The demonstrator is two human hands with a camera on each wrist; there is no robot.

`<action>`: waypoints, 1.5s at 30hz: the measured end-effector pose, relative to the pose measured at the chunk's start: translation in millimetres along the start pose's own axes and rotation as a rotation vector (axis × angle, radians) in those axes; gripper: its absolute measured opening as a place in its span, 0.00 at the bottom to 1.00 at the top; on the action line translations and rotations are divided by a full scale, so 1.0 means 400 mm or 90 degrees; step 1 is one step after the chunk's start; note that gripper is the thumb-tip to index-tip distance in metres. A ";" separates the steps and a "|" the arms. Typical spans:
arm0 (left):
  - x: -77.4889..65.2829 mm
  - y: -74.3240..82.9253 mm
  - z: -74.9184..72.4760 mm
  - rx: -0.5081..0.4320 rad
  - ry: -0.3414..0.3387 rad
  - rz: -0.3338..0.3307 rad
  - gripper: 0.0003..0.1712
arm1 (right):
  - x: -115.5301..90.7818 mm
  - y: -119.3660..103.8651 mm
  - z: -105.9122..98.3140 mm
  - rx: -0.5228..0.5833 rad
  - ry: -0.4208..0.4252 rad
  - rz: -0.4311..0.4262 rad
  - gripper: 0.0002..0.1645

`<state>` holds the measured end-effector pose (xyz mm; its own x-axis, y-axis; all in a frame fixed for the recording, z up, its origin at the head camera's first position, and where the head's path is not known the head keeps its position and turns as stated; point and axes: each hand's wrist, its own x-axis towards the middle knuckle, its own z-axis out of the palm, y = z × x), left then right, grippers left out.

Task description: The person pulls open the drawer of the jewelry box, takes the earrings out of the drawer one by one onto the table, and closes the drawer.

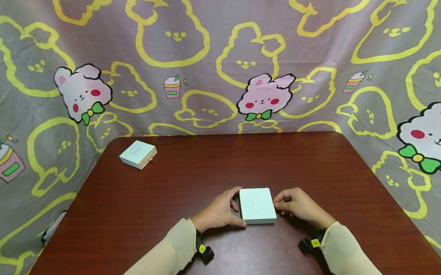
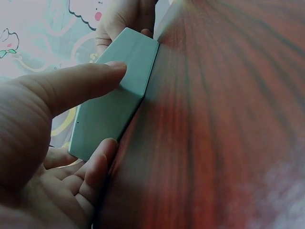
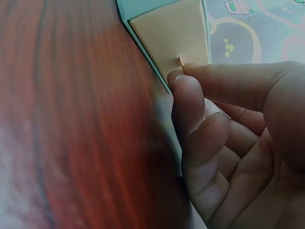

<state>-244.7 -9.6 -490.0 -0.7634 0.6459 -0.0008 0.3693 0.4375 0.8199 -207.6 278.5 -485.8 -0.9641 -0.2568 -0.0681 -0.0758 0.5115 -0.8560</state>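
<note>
A flat, pale mint-green box (image 1: 258,205) lies on the table in front of me. My left hand (image 1: 221,210) grips it from the left, thumb along the near side and index finger at the far corner. In the right wrist view, the box's right end shows a tan drawer front (image 3: 169,36) set inside the green sleeve. A small ribbon pull tab (image 3: 180,61) sticks out of it. My right hand (image 1: 299,206) pinches that tab between thumb and index finger, its other fingers curled beneath. The drawer front sits about level with the sleeve's edges.
A second mint-green box (image 1: 138,154) with a tan side and a small tab stands at the table's far left corner. The dark red-brown wooden table (image 1: 214,166) meets a curtain (image 1: 209,56) printed with cartoon rabbits at the back and both sides.
</note>
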 end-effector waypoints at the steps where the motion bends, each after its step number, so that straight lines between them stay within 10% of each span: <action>1: 0.001 0.000 0.001 -0.001 0.002 0.002 0.62 | 0.000 -0.001 0.000 0.000 0.001 -0.002 0.03; 45: 0.001 -0.002 0.000 0.006 0.000 -0.008 0.63 | -0.009 0.003 -0.016 -0.053 0.013 -0.007 0.04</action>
<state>-245.1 -9.6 -490.7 -0.7682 0.6401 -0.0108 0.3643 0.4510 0.8148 -206.0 285.2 -483.3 -0.9680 -0.2463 -0.0475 -0.1065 0.5749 -0.8112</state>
